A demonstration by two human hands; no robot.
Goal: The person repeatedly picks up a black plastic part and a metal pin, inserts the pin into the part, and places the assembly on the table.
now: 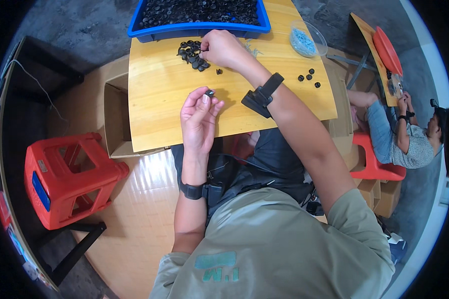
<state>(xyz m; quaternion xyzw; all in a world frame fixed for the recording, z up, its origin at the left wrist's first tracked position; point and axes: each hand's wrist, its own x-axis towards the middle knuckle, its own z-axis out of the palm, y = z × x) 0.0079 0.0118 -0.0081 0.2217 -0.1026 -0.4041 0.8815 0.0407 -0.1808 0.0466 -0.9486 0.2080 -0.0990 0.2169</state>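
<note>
My left hand (198, 117) is palm up over the near part of the yellow wooden table (157, 99), pinching a small round black part (210, 93) between thumb and fingertips. Farther off, my right hand (223, 49) reaches across to a loose pile of small black round parts (188, 58). Its fingers are closed together at the pile's right edge; what they pinch, if anything, is too small to make out. One loose black piece (219, 72) lies between the pile and my left hand.
A blue tray (199, 31) full of black parts stands at the far edge. Right of it are thin pale pieces (253, 51), a clear bowl (320, 44) with light-blue bits, and several black pieces (310, 77). A red stool (75, 174) stands left; another person (406, 134) sits right.
</note>
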